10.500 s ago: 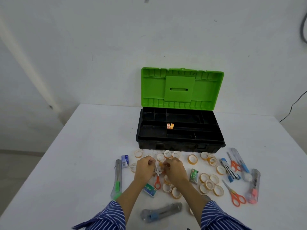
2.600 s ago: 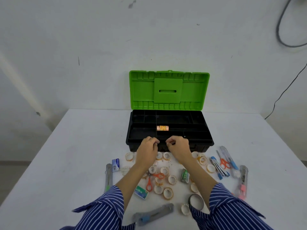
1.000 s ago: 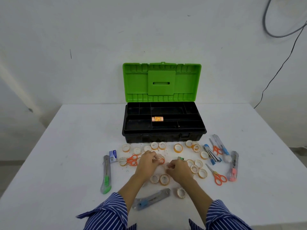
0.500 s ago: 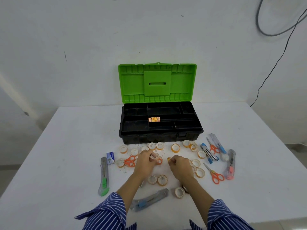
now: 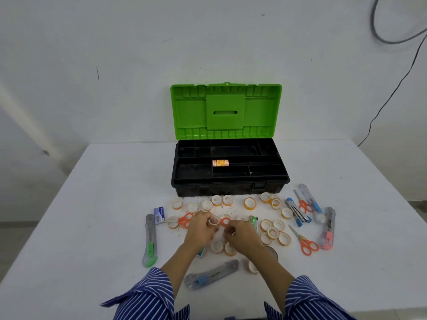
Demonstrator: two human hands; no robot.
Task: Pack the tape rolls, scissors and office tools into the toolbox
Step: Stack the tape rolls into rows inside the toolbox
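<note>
Bare recording room or plain workroom, not a furnished home or shop.

We identify it by the blank white painted wall (image 5: 208, 42), scuffed in places, the loose black cable (image 5: 392, 93) hanging down it at right, and the plain white table (image 5: 92, 204) set against it. We see small stationery and a black plastic toolbox with green lid (image 5: 227, 112) on the table.

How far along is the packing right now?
Barely started. Done: only a short stack of tape rolls lies in the toolbox tray. In hand: the left hand holds a small tape roll; the right hand pinches something too small to tell. Left: loose tape rolls, scissors, box cutters and a stapler lie on the table.
</note>
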